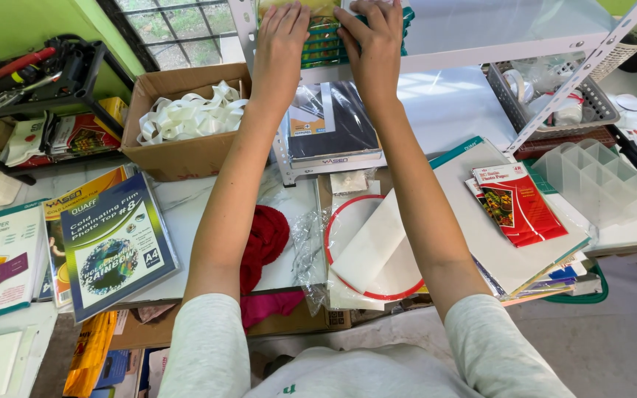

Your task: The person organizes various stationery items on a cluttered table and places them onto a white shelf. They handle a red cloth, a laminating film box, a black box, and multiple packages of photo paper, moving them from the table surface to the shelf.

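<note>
A: Nearest the camera, pale grey sleeves (208,346), soft knit, bare forearms reaching to the far side.

B: Hands?

A: Left hand (280,33) and right hand (374,37) lie side by side, fingers flat and spread, palms pressed down on a stack of green-edged packets (326,44). Neither hand curls round it; both are open on top. The stack sits on the upper level of a white metal shelf (481,44), far centre.

B: Below the stack?

A: On the lower level, a glossy plastic-wrapped pack of dark sheets (329,125), flat, rectangular.

B: Near centre?

A: A white round disc with red rim (374,247), under a curled translucent sheet, with crinkled clear wrap beside it. Left of that, a crumpled red cloth (265,239).

B: Left side?

A: A brown cardboard box (186,151) holding loose loops of white ribbon (189,114). Nearer, a shiny blue-framed film packet (116,247) lies over other paper packs.

B: Right side?

A: A red photo-paper packet (517,203) on a flat white board; beyond it a frosted plastic divider tray (595,180) with square cells, and a grey mesh basket (551,99) at the far right.
</note>
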